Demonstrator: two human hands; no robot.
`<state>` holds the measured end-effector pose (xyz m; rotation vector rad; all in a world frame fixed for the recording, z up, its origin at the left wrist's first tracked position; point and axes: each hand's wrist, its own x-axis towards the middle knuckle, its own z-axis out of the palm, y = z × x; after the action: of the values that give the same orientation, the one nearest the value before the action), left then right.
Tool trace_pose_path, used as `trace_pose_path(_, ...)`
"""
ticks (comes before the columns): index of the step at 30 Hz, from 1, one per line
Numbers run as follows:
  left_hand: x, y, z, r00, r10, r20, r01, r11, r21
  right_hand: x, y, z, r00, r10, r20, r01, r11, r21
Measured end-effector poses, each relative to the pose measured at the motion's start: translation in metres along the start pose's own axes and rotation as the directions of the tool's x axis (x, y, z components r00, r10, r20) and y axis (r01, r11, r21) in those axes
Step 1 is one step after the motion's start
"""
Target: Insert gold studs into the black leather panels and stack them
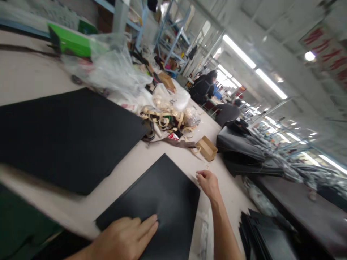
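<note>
A black rectangular sheet (159,202) lies on the pale worktable (162,151) in front of me. My left hand (127,238) rests flat on its near edge, fingers stretched out and together. My right hand (207,182) is at the sheet's far right corner, fingers curled at the edge, beside a tiny pale object on the table; whether it pinches anything is unclear. A larger black sheet (65,137) lies to the left.
Beige strips and plastic bags (165,115) clutter the table's back. A small cardboard box (207,148) sits beyond my right hand. Black bags (238,144) and stacked black pieces (265,238) lie right. A green box (72,41) stands far left. A seated person (203,88) works behind.
</note>
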<state>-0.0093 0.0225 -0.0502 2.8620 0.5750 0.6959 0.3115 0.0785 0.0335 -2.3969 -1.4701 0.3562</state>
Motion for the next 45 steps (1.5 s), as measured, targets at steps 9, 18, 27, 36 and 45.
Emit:
trace_pose_path(9, 0.012, 0.001, -0.037, 0.988, 0.050, 0.148, -0.049, 0.999, -0.008, -0.142, -0.052, 0.042, 0.930, -0.224, 0.290, 0.102, 0.919, 0.382)
trace_pose_path(18, 0.009, 0.002, -0.036, 0.991, 0.088, 0.102, -0.087, 0.996, -0.011, -0.145, -0.071, 0.038, 0.918, -0.280, 0.281, 0.247, 0.958, 0.146)
trace_pose_path(27, 0.011, 0.003, -0.037, 0.992, 0.071, 0.107, -0.070, 0.997, -0.017, -0.136, -0.080, 0.033, 0.912, -0.197, 0.360, 0.174, 0.980, 0.096)
trace_pose_path(36, 0.010, 0.003, -0.036, 0.989, 0.093, 0.112, -0.088, 0.995, -0.052, -0.107, -0.071, 0.039, 0.820, -0.122, 0.559, 0.033, 0.985, 0.167)
trace_pose_path(45, 0.005, 0.000, -0.035, 0.992, 0.071, 0.101, -0.058, 0.989, -0.133, -0.078, -0.079, 0.027, 0.755, -0.107, 0.646, -0.023, 0.982, 0.190)
